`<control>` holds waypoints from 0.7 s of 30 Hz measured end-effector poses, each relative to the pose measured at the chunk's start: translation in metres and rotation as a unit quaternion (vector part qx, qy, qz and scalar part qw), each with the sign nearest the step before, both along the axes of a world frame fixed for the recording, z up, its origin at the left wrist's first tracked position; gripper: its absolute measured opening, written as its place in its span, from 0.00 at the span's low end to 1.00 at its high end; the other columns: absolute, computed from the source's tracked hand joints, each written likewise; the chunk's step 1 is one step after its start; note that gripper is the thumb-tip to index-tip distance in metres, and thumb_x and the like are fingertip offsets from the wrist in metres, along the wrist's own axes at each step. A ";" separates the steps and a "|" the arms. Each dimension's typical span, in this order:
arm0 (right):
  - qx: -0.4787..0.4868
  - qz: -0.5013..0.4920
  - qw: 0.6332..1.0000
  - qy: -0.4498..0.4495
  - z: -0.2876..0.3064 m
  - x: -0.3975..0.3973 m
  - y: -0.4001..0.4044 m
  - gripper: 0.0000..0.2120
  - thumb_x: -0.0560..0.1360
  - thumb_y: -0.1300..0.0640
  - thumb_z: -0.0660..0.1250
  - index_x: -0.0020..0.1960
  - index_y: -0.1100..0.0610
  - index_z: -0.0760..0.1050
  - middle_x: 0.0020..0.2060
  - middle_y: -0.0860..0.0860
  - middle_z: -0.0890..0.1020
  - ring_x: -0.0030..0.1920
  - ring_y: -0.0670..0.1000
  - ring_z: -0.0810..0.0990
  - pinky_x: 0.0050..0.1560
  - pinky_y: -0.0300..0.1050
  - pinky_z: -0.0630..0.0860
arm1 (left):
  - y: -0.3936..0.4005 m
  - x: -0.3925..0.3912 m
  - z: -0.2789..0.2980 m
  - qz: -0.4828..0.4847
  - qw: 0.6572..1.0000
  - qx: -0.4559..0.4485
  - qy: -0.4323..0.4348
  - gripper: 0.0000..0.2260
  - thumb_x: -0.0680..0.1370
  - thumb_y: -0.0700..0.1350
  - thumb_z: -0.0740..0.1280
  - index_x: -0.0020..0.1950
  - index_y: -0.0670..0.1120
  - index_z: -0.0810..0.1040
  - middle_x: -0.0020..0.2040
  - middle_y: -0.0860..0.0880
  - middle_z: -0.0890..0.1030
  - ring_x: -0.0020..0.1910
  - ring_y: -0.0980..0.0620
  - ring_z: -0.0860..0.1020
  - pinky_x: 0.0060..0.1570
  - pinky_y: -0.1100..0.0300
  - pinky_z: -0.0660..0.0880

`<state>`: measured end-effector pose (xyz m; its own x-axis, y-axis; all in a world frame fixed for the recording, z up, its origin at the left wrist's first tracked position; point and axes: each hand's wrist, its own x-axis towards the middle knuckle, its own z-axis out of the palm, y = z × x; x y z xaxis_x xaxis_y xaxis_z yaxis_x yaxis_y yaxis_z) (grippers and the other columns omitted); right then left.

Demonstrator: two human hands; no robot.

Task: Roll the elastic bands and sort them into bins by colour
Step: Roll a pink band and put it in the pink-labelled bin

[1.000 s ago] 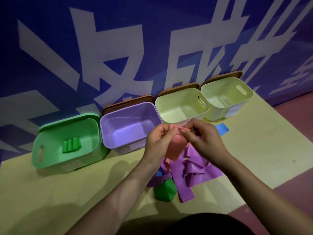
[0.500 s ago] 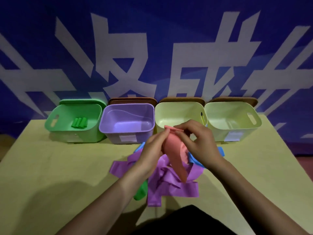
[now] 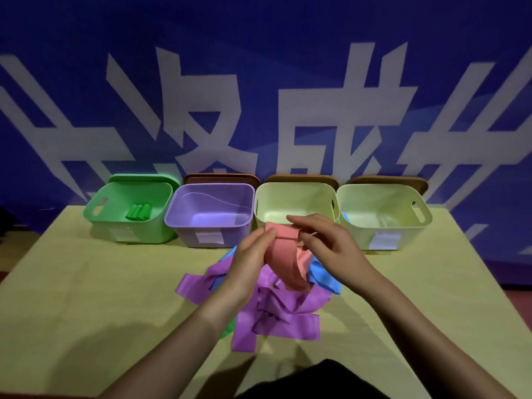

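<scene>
Yellow-green table (image 3: 86, 283) stands against a blue wall (image 3: 259, 38) bearing large pale lettering. Four bins line the table's far edge: green bin (image 3: 115, 226) containing rolled green bands (image 3: 138, 212), purple bin (image 3: 184, 234), two pale yellow bins (image 3: 293, 194) (image 3: 403, 234). Just before the purple bin, left hand (image 3: 250, 260) and right hand (image 3: 331, 243) both pinch the top end of a pink band (image 3: 285, 260), raised over a loose pile of purple bands (image 3: 285, 312) and a blue band (image 3: 322, 275).
</scene>
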<state>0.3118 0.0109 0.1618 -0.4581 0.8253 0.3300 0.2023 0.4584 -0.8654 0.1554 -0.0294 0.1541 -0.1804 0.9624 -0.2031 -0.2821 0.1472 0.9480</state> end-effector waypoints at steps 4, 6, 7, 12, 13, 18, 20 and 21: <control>-0.111 -0.038 0.993 0.024 0.003 -0.008 -0.001 0.08 0.77 0.64 0.66 0.51 0.55 0.81 0.32 0.41 0.81 0.32 0.39 0.77 0.40 0.33 0.73 | -0.004 0.004 -0.005 -0.002 0.994 0.035 0.102 0.09 0.80 0.42 0.63 0.44 0.49 0.81 0.44 0.47 0.82 0.46 0.49 0.78 0.50 0.56 0.72; -0.111 -0.052 0.992 0.023 0.004 -0.008 0.000 0.09 0.75 0.66 0.68 0.45 0.52 0.81 0.31 0.43 0.80 0.33 0.42 0.76 0.39 0.36 0.73 | -0.002 0.006 -0.006 -0.001 0.988 0.056 0.147 0.10 0.80 0.42 0.62 0.43 0.52 0.80 0.41 0.51 0.81 0.44 0.53 0.77 0.47 0.60 0.71; -0.110 -0.061 0.992 0.020 0.004 -0.007 0.001 0.10 0.75 0.65 0.68 0.43 0.51 0.80 0.31 0.44 0.79 0.33 0.44 0.76 0.40 0.38 0.73 | 0.000 0.007 -0.008 -0.004 0.983 0.067 0.172 0.08 0.80 0.45 0.63 0.43 0.53 0.80 0.40 0.52 0.81 0.43 0.55 0.77 0.46 0.61 0.71; -0.038 -0.100 0.994 -0.014 0.001 0.001 0.005 0.12 0.75 0.63 0.69 0.39 0.48 0.74 0.32 0.44 0.77 0.32 0.41 0.72 0.36 0.34 0.69 | 0.014 0.021 -0.013 -0.014 0.969 0.100 0.226 0.10 0.81 0.40 0.61 0.42 0.47 0.78 0.34 0.54 0.77 0.33 0.64 0.72 0.36 0.69 0.68; -0.029 -0.104 0.994 -0.009 0.000 0.003 0.007 0.12 0.75 0.62 0.69 0.39 0.47 0.74 0.32 0.44 0.77 0.32 0.41 0.73 0.36 0.34 0.69 | 0.017 0.024 -0.013 -0.015 0.974 0.099 0.203 0.11 0.81 0.39 0.60 0.42 0.47 0.78 0.34 0.54 0.77 0.34 0.63 0.73 0.37 0.69 0.69; -0.062 -0.125 0.989 0.052 0.002 0.012 0.019 0.10 0.75 0.64 0.68 0.41 0.49 0.78 0.34 0.43 0.81 0.37 0.44 0.77 0.40 0.37 0.74 | 0.031 0.037 -0.011 -0.019 0.998 0.039 0.044 0.10 0.78 0.48 0.64 0.48 0.45 0.82 0.42 0.45 0.82 0.45 0.47 0.78 0.47 0.54 0.73; -0.068 -0.143 0.985 0.070 0.001 0.013 0.026 0.12 0.75 0.64 0.68 0.41 0.48 0.79 0.34 0.40 0.81 0.36 0.41 0.76 0.40 0.35 0.72 | 0.037 0.040 -0.010 -0.022 0.999 -0.001 0.024 0.14 0.77 0.52 0.63 0.51 0.44 0.81 0.45 0.41 0.83 0.48 0.41 0.80 0.52 0.47 0.75; -0.066 -0.153 0.983 0.077 0.000 0.013 0.029 0.12 0.74 0.64 0.69 0.41 0.46 0.78 0.33 0.38 0.80 0.35 0.41 0.75 0.40 0.33 0.71 | 0.039 0.041 -0.010 -0.020 0.999 -0.026 0.023 0.14 0.79 0.53 0.62 0.52 0.45 0.81 0.49 0.41 0.83 0.52 0.40 0.80 0.56 0.43 0.75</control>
